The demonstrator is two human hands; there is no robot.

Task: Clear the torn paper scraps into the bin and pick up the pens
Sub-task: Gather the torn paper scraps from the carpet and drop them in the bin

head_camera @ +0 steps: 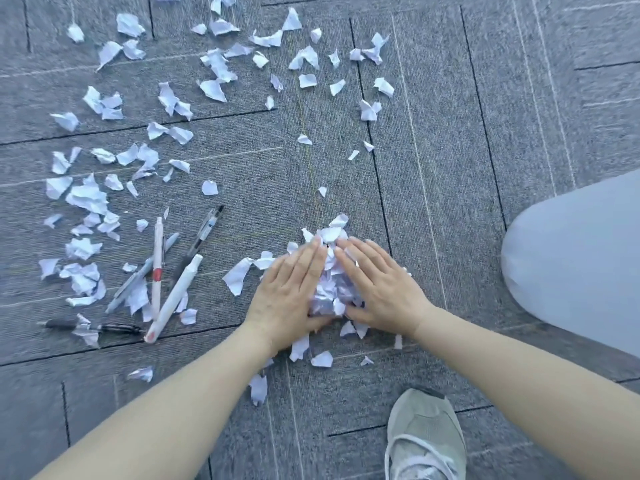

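A heap of torn white paper scraps [329, 289] lies on the grey carpet between my two hands. My left hand [289, 292] presses flat against its left side, and my right hand [377, 289] against its right side, fingers straight and meeting at the top. Many more scraps [214, 69] are scattered over the carpet to the far left and centre. Several pens lie crossed at the left: a white pen [175, 296], a thin white pen with a red band [157, 263], a black pen [199, 239], a grey pen [138, 275] and another black pen [104, 328]. No bin is in view.
My grey shoe [424, 438] stands on the carpet at the bottom right. My bent knee in light grey cloth [575, 265] fills the right edge. Loose scraps [322, 359] lie just below my wrists.
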